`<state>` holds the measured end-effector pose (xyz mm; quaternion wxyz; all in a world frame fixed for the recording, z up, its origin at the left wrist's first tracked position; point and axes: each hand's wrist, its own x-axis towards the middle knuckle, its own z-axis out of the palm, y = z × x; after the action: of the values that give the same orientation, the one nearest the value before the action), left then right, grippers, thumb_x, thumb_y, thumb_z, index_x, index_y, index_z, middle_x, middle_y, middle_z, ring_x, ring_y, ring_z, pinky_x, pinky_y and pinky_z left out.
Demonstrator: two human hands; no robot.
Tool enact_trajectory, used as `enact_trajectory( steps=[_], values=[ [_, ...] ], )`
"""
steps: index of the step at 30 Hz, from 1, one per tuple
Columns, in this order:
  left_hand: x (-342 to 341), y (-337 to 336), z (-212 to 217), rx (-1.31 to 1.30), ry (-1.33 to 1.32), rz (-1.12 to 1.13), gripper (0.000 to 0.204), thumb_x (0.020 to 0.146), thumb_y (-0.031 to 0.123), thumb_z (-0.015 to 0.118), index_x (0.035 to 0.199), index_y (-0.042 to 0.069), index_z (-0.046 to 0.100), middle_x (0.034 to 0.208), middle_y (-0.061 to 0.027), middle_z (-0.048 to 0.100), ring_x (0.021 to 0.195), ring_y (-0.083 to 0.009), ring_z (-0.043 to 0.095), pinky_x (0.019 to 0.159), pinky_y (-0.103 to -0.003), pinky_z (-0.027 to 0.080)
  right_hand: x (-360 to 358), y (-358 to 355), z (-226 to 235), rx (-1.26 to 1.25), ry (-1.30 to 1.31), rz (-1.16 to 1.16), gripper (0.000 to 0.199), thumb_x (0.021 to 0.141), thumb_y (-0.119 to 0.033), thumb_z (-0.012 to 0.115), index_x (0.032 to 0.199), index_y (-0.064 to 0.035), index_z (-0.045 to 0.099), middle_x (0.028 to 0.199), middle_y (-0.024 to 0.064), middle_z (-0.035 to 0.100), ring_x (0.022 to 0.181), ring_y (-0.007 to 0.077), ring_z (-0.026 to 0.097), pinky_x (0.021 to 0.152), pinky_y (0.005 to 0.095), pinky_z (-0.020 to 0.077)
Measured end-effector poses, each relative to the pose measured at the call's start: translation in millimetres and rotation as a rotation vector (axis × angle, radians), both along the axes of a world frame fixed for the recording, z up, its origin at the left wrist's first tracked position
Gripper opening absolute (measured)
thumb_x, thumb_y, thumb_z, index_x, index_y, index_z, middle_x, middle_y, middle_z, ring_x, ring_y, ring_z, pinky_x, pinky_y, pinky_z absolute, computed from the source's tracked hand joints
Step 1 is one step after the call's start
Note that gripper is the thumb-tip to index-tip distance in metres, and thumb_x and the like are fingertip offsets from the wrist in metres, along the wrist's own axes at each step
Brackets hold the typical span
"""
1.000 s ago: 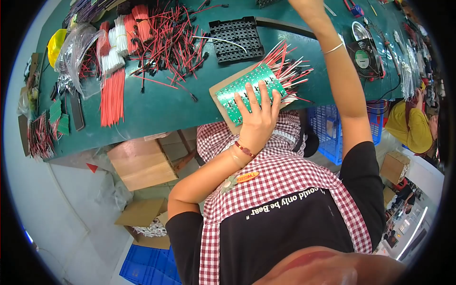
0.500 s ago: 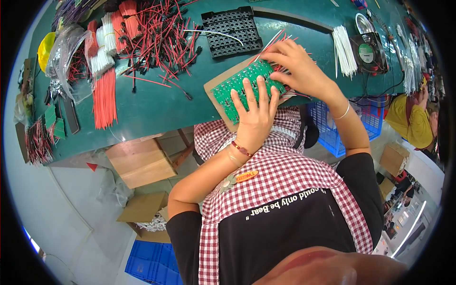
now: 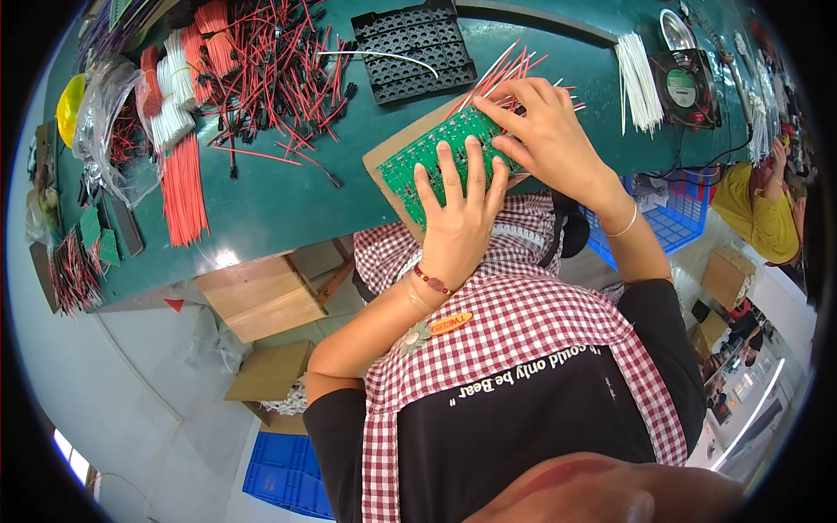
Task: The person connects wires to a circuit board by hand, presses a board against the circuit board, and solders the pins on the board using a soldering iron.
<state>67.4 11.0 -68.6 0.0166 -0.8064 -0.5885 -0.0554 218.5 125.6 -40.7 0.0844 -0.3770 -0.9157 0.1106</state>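
My left hand (image 3: 458, 213) lies flat on a green circuit board (image 3: 436, 157) backed by brown cardboard (image 3: 388, 157), pressing it at the edge of the green table (image 3: 288, 200). Red and white wire leads (image 3: 514, 70) stick out of the board's far side. My right hand (image 3: 540, 131) rests on the board's right end, fingertips pinched at those leads, holding them.
Loose red and black wires (image 3: 270, 74), bundles of red wires (image 3: 181, 187) and white wires (image 3: 641, 78), a black slotted tray (image 3: 418, 48) and a small fan (image 3: 690, 87) lie on the table. Cardboard boxes (image 3: 261, 296) and blue crates (image 3: 671, 222) stand below. Another person in yellow (image 3: 767, 213) sits at right.
My right hand came back from the far side of the table down onto the board's right end. The board shifted slightly. My left hand stayed pressed on it.
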Motion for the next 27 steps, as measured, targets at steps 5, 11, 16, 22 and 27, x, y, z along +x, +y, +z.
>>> enact_trajectory(
  steps=[5, 11, 16, 22, 27],
  values=[
    [-1, -1, -1, 0.021, 0.022, 0.005, 0.043, 0.089, 0.026, 0.054, 0.13, 0.017, 0.049, 0.142, -0.0169, 0.043, 0.126, -0.0419, 0.042, 0.096, -0.06, 0.035, 7, 12, 5, -0.027, 0.057, 0.001, 0.043, 0.082, -0.021, 0.068, 0.124, -0.0134, 0.06, 0.121, 0.0085, 0.053, 0.112, 0.0286, 0.048, 0.092, 0.0432, 0.0394],
    [0, -1, -1, 0.035, 0.028, 0.007, 0.042, 0.089, 0.029, 0.057, 0.129, 0.018, 0.05, 0.142, -0.0153, 0.044, 0.126, -0.0405, 0.043, 0.096, -0.059, 0.035, 22, 99, 5, 0.171, 0.204, -0.215, 0.026, 0.081, -0.013, 0.064, 0.101, 0.0015, 0.057, 0.105, 0.0191, 0.057, 0.104, 0.0376, 0.052, 0.088, 0.0442, 0.0437],
    [1, -1, -1, 0.054, 0.023, 0.014, 0.041, 0.088, 0.031, 0.058, 0.127, 0.02, 0.051, 0.141, -0.0142, 0.045, 0.125, -0.0394, 0.044, 0.096, -0.058, 0.036, 16, 130, -18, 0.06, 0.098, -0.244, 0.02, 0.078, -0.01, 0.064, 0.094, 0.0001, 0.057, 0.096, 0.0163, 0.055, 0.096, 0.0363, 0.052, 0.084, 0.0437, 0.0437],
    [0, -1, 0, 0.062, 0.017, 0.006, 0.041, 0.088, 0.031, 0.059, 0.126, 0.02, 0.051, 0.14, -0.0143, 0.046, 0.124, -0.039, 0.045, 0.095, -0.057, 0.037, 27, 131, -29, 0.134, 0.3, -0.185, 0.013, 0.077, -0.001, 0.059, 0.088, -0.0004, 0.055, 0.089, 0.0177, 0.052, 0.088, 0.0358, 0.053, 0.077, 0.0419, 0.0438],
    [-4, -2, 2, 0.054, 0.001, -0.005, 0.04, 0.088, 0.031, 0.058, 0.126, 0.02, 0.052, 0.139, -0.0143, 0.047, 0.123, -0.0387, 0.046, 0.094, -0.057, 0.038, 21, 131, -13, 0.069, 0.389, -0.154, 0.02, 0.078, -0.004, 0.061, 0.097, 0.0006, 0.054, 0.092, 0.0186, 0.053, 0.089, 0.036, 0.054, 0.078, 0.0401, 0.0456]
  ],
)
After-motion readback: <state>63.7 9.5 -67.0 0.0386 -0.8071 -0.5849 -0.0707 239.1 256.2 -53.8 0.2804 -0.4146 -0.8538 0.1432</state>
